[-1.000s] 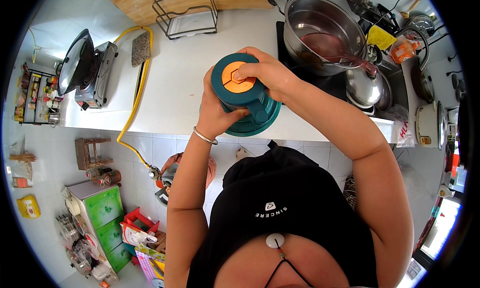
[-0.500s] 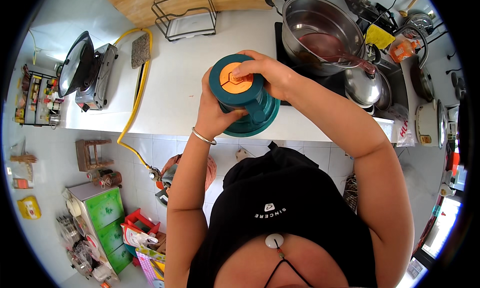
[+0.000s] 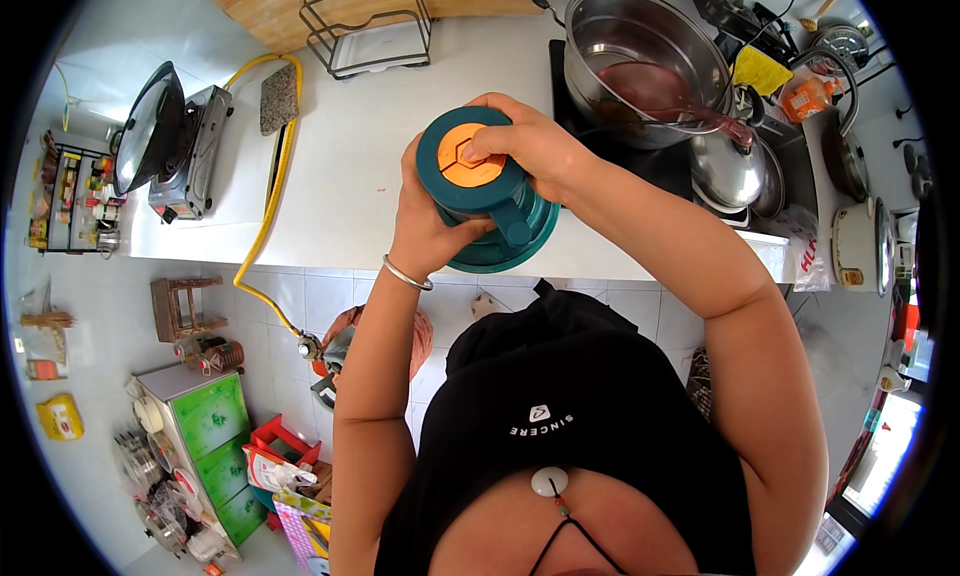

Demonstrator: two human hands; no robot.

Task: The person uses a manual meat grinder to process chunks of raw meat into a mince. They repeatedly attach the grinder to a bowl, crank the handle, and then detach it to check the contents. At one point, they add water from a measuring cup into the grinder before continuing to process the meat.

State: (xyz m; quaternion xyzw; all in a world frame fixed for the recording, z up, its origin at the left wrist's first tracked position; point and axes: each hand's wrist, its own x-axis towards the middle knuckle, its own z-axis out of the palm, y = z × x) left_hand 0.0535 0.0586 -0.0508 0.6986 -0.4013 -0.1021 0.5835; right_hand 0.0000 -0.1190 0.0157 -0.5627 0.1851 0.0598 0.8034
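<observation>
A teal jug (image 3: 510, 223) with a round orange disc (image 3: 468, 156) on its top stands at the counter's front edge, and I look almost straight down on it. A short handle-like part sticks out toward me, and a wider teal rim shows below. My left hand (image 3: 428, 226) is wrapped round the left side of the jug, with its thumb across the front. From the right, my right hand (image 3: 525, 146) grips the top, thumb pressed on the orange disc and fingers curled over the far side. The jug's underside is hidden.
On the white counter (image 3: 340, 186) stand a wire rack (image 3: 370, 36), a large steel pot (image 3: 640, 46) holding a reddish ladle, and a portable stove (image 3: 190, 156) with a wok at left. A yellow gas hose (image 3: 268, 226) hangs over the edge. Lids (image 3: 730, 171) lie by the sink.
Very little differs. Both hands keep the same grip, and the jug's top sits a touch further up and left in the picture.
</observation>
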